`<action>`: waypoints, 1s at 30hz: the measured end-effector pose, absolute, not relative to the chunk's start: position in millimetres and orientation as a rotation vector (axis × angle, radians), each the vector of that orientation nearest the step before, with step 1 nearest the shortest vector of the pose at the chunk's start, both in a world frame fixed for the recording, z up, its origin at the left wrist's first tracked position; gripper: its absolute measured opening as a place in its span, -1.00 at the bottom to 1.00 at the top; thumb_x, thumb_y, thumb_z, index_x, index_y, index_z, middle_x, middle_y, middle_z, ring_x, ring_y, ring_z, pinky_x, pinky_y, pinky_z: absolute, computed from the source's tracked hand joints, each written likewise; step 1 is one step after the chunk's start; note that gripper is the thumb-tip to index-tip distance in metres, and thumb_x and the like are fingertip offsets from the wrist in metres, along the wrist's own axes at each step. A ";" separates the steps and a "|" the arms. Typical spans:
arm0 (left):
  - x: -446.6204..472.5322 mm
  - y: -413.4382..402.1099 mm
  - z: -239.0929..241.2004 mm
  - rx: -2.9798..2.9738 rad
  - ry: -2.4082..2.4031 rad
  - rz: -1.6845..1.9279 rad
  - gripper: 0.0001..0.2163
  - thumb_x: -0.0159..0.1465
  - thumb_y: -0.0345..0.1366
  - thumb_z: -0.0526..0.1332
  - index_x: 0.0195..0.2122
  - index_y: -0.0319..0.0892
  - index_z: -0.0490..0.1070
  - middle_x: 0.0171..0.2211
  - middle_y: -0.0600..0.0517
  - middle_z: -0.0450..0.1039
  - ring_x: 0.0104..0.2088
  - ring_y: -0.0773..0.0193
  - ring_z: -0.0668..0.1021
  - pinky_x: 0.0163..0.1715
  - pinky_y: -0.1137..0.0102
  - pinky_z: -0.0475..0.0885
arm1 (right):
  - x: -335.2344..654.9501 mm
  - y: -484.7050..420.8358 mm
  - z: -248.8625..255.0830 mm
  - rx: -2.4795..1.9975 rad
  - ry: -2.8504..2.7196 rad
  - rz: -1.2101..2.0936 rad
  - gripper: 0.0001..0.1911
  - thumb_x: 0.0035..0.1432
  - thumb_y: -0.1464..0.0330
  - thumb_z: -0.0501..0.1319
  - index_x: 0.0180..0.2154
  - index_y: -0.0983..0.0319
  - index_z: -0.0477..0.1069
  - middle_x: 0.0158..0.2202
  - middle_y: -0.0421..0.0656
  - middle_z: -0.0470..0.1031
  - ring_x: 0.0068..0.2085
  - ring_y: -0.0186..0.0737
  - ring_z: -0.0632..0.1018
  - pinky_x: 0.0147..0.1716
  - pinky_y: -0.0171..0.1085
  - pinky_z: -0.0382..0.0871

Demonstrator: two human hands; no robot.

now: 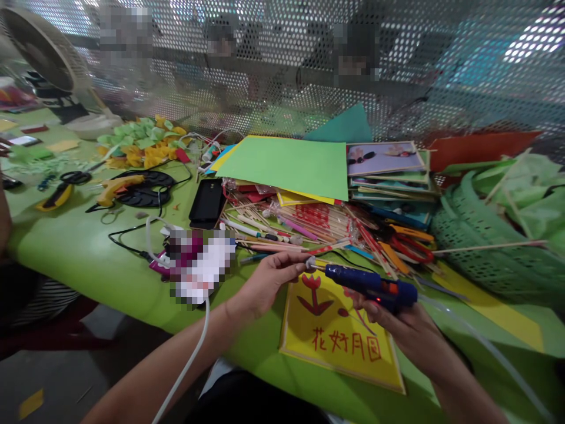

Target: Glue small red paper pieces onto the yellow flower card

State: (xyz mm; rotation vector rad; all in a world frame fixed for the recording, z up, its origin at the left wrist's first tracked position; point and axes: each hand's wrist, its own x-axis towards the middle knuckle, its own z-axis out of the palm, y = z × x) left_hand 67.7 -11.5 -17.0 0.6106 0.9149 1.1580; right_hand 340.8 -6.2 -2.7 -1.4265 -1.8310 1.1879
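Note:
My right hand [404, 327] grips a blue glue gun [371, 285], its nozzle pointing left. My left hand [269, 282] pinches a small pale piece at the end of a thin stick [311, 263], right at the gun's nozzle. Both hands hover above a yellow card [339, 338] with a red flower and red characters painted on it, lying on the green table [83, 247]. A white cable [185, 365] runs down past my left forearm.
A heap of sticks and pens [304, 227], a stack of coloured paper [291, 165], books [388, 176], red scissors [410, 244], a black phone [207, 203], a yellow glue gun [117, 188], a green basket [494, 241], paper flowers [141, 144], a fan [44, 53]. People sit behind the mesh screen.

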 end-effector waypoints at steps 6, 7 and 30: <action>67.2 -11.2 -17.9 0.625 0.916 1.157 -0.60 -0.02 -0.14 0.58 -0.17 -0.16 0.68 -0.17 -0.06 0.66 -0.21 0.25 0.60 -0.21 0.42 0.40 | 336.0 -5.5 2.1 -1.415 -1.800 1.139 -0.54 0.11 -0.11 0.32 -0.29 0.14 0.67 -0.27 -0.08 0.72 -0.22 0.11 0.70 -0.23 -0.08 0.63; 67.2 -11.1 -18.2 0.626 0.917 1.157 -0.60 -0.02 -0.14 0.58 -0.16 -0.16 0.68 -0.17 -0.06 0.66 -0.21 0.25 0.60 -0.20 0.42 0.40 | 335.4 -5.8 3.0 -1.413 -1.803 1.150 -0.54 0.12 -0.11 0.32 -0.28 0.14 0.67 -0.27 -0.09 0.72 -0.23 0.10 0.70 -0.24 -0.09 0.63; 67.2 -11.4 -19.4 0.641 0.916 1.155 -0.60 -0.01 -0.13 0.58 -0.16 -0.17 0.67 -0.17 -0.08 0.66 -0.22 0.24 0.62 -0.16 0.39 0.44 | 336.6 -4.6 2.2 -1.425 -1.793 1.173 -0.53 0.12 -0.12 0.32 -0.28 0.14 0.66 -0.28 -0.09 0.72 -0.24 0.08 0.69 -0.28 -0.12 0.62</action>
